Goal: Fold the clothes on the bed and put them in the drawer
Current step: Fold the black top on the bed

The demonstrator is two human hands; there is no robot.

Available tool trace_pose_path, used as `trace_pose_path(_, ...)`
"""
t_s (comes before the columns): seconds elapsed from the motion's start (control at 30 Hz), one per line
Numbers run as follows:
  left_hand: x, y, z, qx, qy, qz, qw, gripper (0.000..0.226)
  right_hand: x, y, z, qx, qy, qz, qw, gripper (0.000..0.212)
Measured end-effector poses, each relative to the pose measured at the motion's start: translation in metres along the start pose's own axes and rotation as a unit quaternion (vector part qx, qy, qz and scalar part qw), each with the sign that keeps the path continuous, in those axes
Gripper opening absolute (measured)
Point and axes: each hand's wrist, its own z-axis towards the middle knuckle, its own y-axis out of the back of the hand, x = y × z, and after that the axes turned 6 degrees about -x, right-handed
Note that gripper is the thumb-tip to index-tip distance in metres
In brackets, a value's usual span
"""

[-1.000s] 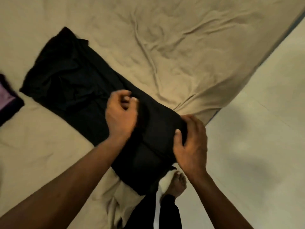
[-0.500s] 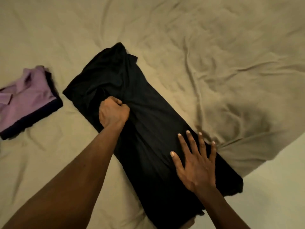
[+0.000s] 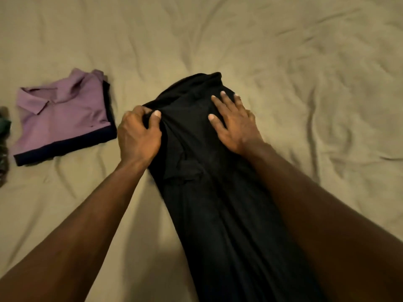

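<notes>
Black garment (image 3: 218, 192) lies lengthwise on the bed (image 3: 305, 62). Left hand (image 3: 138, 136) grips a bunched fold at its left side. Right hand (image 3: 234, 125) presses flat, fingers spread. Folded purple polo (image 3: 63, 114) lies near on the left, with a blurred dark cloth (image 3: 4, 136), maybe clothing, beyond it. Bare sheet on the right.

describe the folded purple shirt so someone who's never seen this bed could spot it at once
On the wide beige bedsheet, look left of the long black garment in the middle. There lies the purple polo shirt, folded square with its collar up top, resting on a dark navy piece. It is the only purple item in view.
</notes>
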Motion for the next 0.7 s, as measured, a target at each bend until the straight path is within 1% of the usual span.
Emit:
trace_pose_path(0.07,0.016,0.008,-0.001,-0.002,0.038,0.014,0.999,0.028,0.003,-0.004,0.025,0.084,-0.034,-0.079,0.993,0.068)
trace_pose_path(0.13,0.034,0.011,-0.004,0.052,0.079,0.029,0.995,0.032,0.002,-0.010,0.040,0.122,-0.060,-0.146,0.980,0.075)
trace_pose_path(0.23,0.047,0.020,0.002,0.165,0.172,-0.006,0.971,0.041,0.002,-0.021,0.053,0.124,-0.093,-0.182,0.971,0.081)
trace_pose_path(0.27,0.051,0.024,0.007,0.190,0.195,-0.033,0.962,0.038,0.006,-0.025,0.055,0.122,-0.102,-0.189,0.969,0.081)
trace_pose_path(0.33,0.051,0.032,0.015,0.228,0.221,-0.099,0.943,0.025,0.011,-0.027,0.057,0.106,-0.121,-0.197,0.967,0.077)
trace_pose_path(0.4,0.049,0.041,0.019,0.242,0.241,-0.194,0.919,0.018,0.016,-0.029,0.059,0.097,-0.138,-0.206,0.964,0.072)
trace_pose_path(0.47,0.046,0.044,0.016,0.224,0.258,-0.271,0.900,0.011,0.020,-0.029,0.062,0.083,-0.162,-0.197,0.963,0.068)
trace_pose_path(0.5,0.047,0.042,0.013,0.192,0.255,-0.268,0.909,0.010,0.022,-0.030,0.064,0.059,-0.171,-0.187,0.965,0.067)
trace_pose_path(0.53,0.049,0.040,0.009,0.149,0.226,-0.215,0.938,0.016,0.028,-0.031,0.063,0.016,-0.163,-0.188,0.968,0.068)
trace_pose_path(0.57,0.051,0.037,0.002,0.091,0.172,-0.123,0.973,0.026,0.034,-0.032,0.061,-0.043,-0.129,-0.198,0.971,0.070)
trace_pose_path(0.6,0.052,0.036,-0.006,0.029,0.112,-0.040,0.992,0.035,0.038,-0.033,0.058,-0.103,-0.065,-0.211,0.970,0.074)
trace_pose_path(0.63,0.052,0.034,-0.013,-0.029,0.060,-0.006,0.998,0.039,0.042,-0.035,0.057,-0.139,0.016,-0.217,0.966,0.078)
trace_pose_path(0.67,0.048,0.034,-0.020,-0.060,0.038,-0.015,0.997,0.038,0.045,-0.036,0.058,-0.143,0.100,-0.221,0.960,0.077)
trace_pose_path(0.7,0.045,0.032,-0.027,-0.068,0.041,-0.039,0.996,0.036,0.048,-0.038,0.063,-0.124,0.172,-0.229,0.950,0.069)
